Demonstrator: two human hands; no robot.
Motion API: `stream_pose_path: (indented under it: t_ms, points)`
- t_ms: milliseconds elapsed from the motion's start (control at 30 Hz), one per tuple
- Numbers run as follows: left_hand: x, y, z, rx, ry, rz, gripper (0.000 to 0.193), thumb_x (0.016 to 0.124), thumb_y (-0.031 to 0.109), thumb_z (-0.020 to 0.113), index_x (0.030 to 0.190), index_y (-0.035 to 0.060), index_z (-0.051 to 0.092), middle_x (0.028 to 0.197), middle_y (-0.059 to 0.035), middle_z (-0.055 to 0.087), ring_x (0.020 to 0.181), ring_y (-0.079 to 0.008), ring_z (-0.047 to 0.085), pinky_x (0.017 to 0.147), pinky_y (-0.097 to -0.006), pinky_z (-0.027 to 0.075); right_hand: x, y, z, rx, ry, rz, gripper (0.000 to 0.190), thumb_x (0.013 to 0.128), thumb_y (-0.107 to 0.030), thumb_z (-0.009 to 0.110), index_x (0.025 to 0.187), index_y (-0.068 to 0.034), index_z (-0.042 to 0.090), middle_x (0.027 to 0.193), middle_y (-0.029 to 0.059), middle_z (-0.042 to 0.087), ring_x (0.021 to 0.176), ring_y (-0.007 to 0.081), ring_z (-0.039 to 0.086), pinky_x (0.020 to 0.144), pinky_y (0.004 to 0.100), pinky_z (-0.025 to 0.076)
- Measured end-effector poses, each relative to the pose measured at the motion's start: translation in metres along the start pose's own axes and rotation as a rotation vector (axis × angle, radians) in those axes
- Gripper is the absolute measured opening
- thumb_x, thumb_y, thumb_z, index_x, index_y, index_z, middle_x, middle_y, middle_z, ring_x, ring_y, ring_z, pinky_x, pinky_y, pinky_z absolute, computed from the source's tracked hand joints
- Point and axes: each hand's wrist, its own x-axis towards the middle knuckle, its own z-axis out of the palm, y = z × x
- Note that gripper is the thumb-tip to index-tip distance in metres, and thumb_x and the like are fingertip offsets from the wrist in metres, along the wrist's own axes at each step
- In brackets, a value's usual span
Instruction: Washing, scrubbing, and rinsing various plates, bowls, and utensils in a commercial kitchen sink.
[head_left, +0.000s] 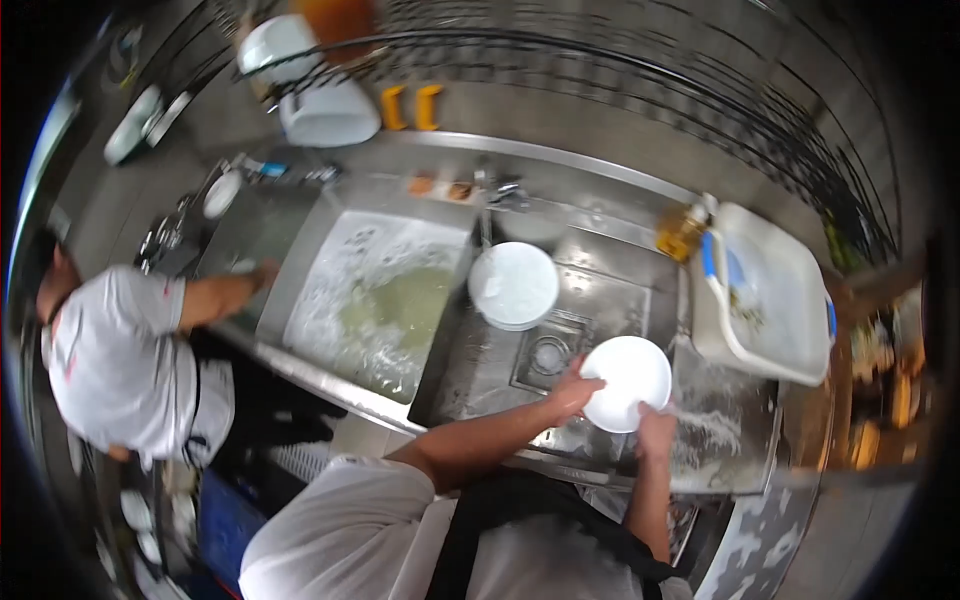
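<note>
A round white dish (628, 381), a plate or shallow bowl, is held between both hands above the right sink basin (480, 382). My left hand (576, 391) grips its left rim, thumb on top. On its lower right rim is my right hand (656, 429). Water splashes (712, 429) to the right of the dish, over the steel drainboard. Farther back in the same basin, white round dishes (514, 283) stand stacked under a thin stream from the faucet (504, 193). The drain (551, 355) shows left of the held dish.
The left basin (300, 315) holds cloudy, foamy water. A white plastic tub (772, 300) with blue handles stands right, beside a bottle of amber liquid (679, 234). At left a co-worker (127, 352) reaches over another basin. A black wire rack (570, 52) spans the back wall.
</note>
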Motion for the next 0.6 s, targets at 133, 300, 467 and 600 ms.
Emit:
stream_pose_path:
  t_ms: [133,300,467,600]
  points:
    - [-0.012,-0.008,-0.145,-0.074,0.217,0.409,0.061,0.094,0.008,0.061,0.152,-0.0012,0.045,0.132,-0.0197,0.066,0.120,-0.0300,0.064,0.104,-0.0409,0.052,-0.052,-0.100,0.098,-0.002,-0.490,-0.241,0.075,0.098,-0.005,0.071,0.163,-0.002,0.033,0.159,0.0206,0.046,0.144,0.0309,0.048,0.122,0.0411,0.035]
    - [-0.122,0.073,-0.303,0.181,0.714,0.639,0.063,0.095,0.005,0.055,0.156,0.0018,0.039,0.135,-0.0223,0.063,0.126,-0.0358,0.061,0.109,-0.0431,0.047,0.026,-0.183,0.035,-0.712,0.408,-1.109,0.051,0.100,-0.021,0.066,0.146,-0.002,0.056,0.145,0.0249,0.057,0.134,0.0418,0.053,0.116,0.0505,0.038]
    - [-0.101,0.087,-0.428,0.568,1.098,0.749,0.067,0.092,-0.001,0.049,0.157,0.0102,0.039,0.149,-0.0292,0.052,0.135,-0.0467,0.054,0.113,-0.0476,0.045,0.112,-0.177,-0.061,-1.192,0.479,-0.152,0.067,0.102,-0.060,0.051,0.156,-0.021,0.050,0.140,0.0261,0.063,0.133,0.0443,0.057,0.114,0.0515,0.039]
    - [-0.040,0.051,-0.513,0.708,1.225,0.330,0.071,0.089,0.001,0.053,0.158,0.0111,0.036,0.139,-0.0276,0.060,0.126,-0.0479,0.059,0.106,-0.0530,0.049,0.127,-0.164,-0.040,-1.464,0.476,-0.204,0.065,0.100,-0.070,0.044,0.150,-0.030,0.058,0.138,0.0123,0.068,0.130,0.0428,0.059,0.113,0.0506,0.041]
